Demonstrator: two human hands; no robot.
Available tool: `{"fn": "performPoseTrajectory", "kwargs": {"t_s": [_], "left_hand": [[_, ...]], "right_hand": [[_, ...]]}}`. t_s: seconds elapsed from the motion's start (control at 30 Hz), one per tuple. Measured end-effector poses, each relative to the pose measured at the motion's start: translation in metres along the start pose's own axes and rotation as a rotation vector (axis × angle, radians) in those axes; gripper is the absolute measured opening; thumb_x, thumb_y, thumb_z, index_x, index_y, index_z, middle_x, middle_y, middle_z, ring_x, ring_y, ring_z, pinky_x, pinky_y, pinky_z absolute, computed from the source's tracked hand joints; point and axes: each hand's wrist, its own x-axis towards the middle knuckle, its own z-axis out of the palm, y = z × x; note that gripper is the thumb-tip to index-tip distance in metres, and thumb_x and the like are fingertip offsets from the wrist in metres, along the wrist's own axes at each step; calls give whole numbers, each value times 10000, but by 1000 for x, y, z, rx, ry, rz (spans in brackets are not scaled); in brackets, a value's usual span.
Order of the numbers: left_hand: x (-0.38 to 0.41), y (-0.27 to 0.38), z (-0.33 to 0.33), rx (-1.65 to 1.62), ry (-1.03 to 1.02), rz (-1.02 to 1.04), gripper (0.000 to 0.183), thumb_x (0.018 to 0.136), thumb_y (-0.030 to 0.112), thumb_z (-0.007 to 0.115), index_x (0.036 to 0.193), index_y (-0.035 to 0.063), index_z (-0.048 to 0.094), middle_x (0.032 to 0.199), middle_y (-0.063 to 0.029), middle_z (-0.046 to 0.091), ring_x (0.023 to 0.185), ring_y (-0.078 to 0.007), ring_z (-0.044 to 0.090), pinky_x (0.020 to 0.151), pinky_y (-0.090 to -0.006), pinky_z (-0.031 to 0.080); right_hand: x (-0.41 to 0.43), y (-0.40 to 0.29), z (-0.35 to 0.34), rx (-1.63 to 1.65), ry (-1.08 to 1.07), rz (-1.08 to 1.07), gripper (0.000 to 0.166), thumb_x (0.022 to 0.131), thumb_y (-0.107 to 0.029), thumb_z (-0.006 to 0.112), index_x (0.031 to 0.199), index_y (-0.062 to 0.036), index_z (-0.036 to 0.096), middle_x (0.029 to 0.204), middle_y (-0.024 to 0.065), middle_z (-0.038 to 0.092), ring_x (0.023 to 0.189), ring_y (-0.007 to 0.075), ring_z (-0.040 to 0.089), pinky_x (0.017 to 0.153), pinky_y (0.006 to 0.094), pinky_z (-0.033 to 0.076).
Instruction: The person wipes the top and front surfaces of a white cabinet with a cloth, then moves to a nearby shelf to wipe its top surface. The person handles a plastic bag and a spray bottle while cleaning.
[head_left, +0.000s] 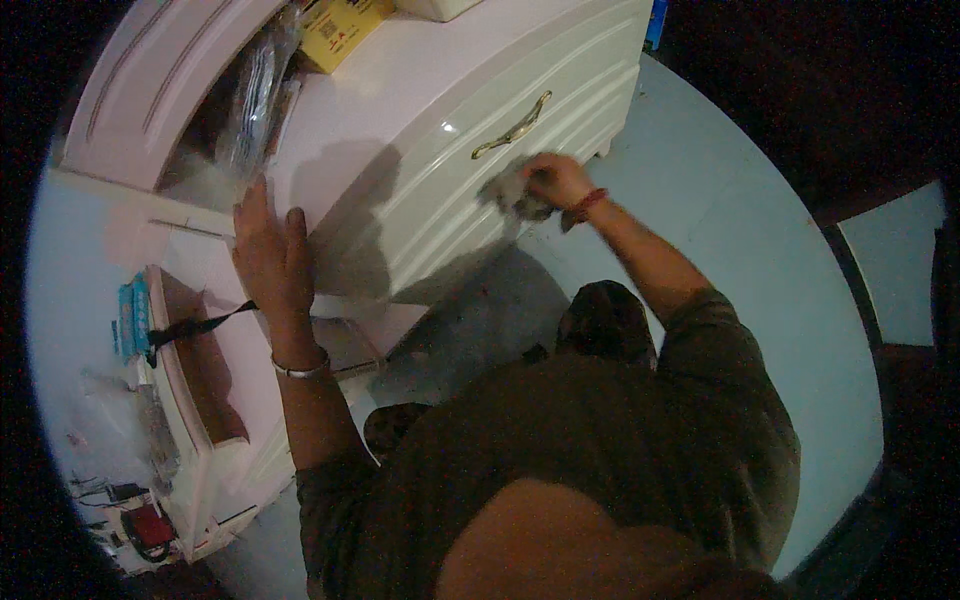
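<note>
My right hand (562, 180), a red band on its wrist, grips a crumpled greyish cloth (510, 191) at the glossy, ribbed front (442, 217) of a white cabinet. Just above the cloth is a curved brass-coloured handle (517, 129). My left hand (271, 259) has its fingers extended and thumb apart, near the left end of the cabinet's pale top (337, 112). Nothing shows in its grasp, and whether its palm touches the surface is hidden. A metal bangle circles the left wrist.
Clear plastic packaging (259, 97) and a yellow printed box (341, 34) sit on the cabinet. At left, a dark strap (202, 326) crosses a pale unit near a teal packet (133, 315). A red item (154, 525) lies lower left. Light floor (697, 172) spreads at right.
</note>
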Motion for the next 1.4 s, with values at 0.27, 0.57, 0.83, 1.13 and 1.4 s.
{"fn": "performPoseTrajectory", "kwargs": {"t_s": [0.27, 0.57, 0.83, 1.13, 1.4], "left_hand": [[-1, 3, 3, 158, -33, -50, 491, 762, 235, 515, 1212, 72, 406, 1207, -152, 442, 1148, -332, 377, 905, -446, 293], [1, 4, 7, 157, -12, 102, 470, 768, 238, 511, 1184, 34, 437, 1160, -166, 489, 1110, -352, 416, 910, -412, 312], [2, 5, 7, 186, -69, 93, 444, 781, 191, 478, 1188, 20, 430, 1172, -178, 476, 1111, -376, 404, 939, -403, 291], [1, 8, 8, 124, -59, 97, 420, 809, 223, 462, 1176, 18, 453, 1185, -165, 471, 1119, -368, 399, 951, -402, 280], [1, 6, 9, 160, -53, 141, 403, 830, 232, 442, 1175, 24, 457, 1191, -138, 476, 1123, -346, 405, 947, -398, 284]], "right_hand": [[61, 79, -136, 261, 1133, 192, 267, 720, -116, 615, 963, -14, 571, 916, 98, 594, 821, 214, 564, 738, 310, 452], [80, 150, -79, -76, 972, 243, 301, 680, -159, 602, 923, 11, 548, 950, 169, 546, 857, 313, 535, 741, 351, 440], [47, 117, -36, -149, 772, 5, 278, 659, -40, 617, 918, 20, 537, 977, 130, 522, 833, 250, 541, 742, 288, 441], [97, 178, -166, -415, 836, 460, 295, 700, -220, 645, 944, -58, 604, 944, 136, 584, 850, 295, 574, 761, 379, 460], [61, 143, -98, -521, 650, 87, 223, 640, -168, 645, 852, -109, 609, 967, 37, 562, 899, 280, 526, 752, 368, 460]]}}
